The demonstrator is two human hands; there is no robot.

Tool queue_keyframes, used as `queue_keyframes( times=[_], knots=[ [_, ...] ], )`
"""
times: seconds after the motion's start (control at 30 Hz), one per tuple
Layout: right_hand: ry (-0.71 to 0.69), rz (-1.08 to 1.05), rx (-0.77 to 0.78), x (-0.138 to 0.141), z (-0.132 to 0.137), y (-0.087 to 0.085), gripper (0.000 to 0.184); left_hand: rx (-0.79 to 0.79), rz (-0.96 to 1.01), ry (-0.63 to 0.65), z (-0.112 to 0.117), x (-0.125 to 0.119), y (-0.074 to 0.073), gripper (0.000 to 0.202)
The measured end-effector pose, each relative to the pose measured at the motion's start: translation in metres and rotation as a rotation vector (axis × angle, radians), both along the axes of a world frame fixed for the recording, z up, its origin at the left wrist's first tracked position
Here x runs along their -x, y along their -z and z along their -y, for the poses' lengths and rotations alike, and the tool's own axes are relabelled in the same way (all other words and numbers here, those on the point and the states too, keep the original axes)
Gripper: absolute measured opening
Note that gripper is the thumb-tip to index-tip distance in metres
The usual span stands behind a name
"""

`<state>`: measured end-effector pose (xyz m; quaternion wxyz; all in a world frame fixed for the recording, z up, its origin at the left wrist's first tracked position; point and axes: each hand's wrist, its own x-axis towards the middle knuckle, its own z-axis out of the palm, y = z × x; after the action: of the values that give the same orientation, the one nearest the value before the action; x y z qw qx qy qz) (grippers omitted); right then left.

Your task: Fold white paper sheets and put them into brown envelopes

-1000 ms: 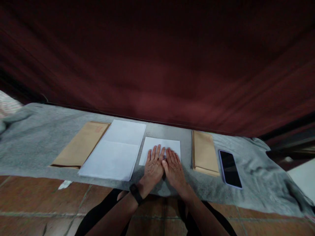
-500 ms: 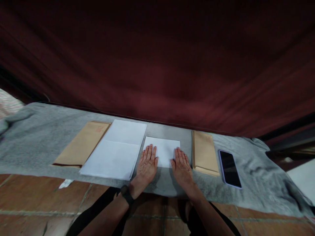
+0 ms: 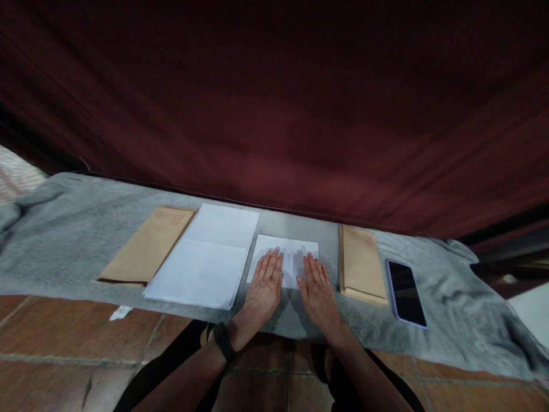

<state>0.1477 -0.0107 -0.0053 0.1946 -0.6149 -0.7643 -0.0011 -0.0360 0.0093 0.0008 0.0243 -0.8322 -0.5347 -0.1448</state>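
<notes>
A small folded white sheet lies on the grey cloth in front of me. My left hand rests flat on its near left part, fingers stretched out. My right hand lies flat on its near right part, fingers also straight. A narrow gap of paper shows between the two hands. Neither hand holds anything. A black band is on my left wrist.
A stack of larger white sheets lies left of the folded sheet, with a brown envelope further left. Another brown envelope pile and a dark phone lie to the right. A dark red curtain hangs behind; tiled floor below.
My hands, together at the sheet's middle a second ago, slid apart to its sides and now lie a little closer in again. The camera view shifted slightly.
</notes>
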Motion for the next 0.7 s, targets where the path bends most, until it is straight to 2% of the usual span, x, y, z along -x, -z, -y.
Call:
queue_keyframes(
  times=[0.1,0.23,0.5,0.7],
  knots=[
    [-0.141,-0.03,0.068,0.016,0.009,-0.005,0.059,0.006,-0.016,0.075,0.014,-0.012,0.005,0.064],
    [-0.195,-0.022,0.113,0.026,0.022,-0.001,0.062,0.0,-0.059,0.098,0.027,-0.017,0.016,0.066],
    [-0.147,0.066,0.099,0.009,0.023,0.009,0.067,0.061,0.006,0.079,0.029,-0.009,0.011,0.066],
    [-0.079,0.095,0.036,0.0,0.02,0.014,0.071,0.048,0.076,-0.009,0.026,-0.005,0.007,0.069]
  ],
)
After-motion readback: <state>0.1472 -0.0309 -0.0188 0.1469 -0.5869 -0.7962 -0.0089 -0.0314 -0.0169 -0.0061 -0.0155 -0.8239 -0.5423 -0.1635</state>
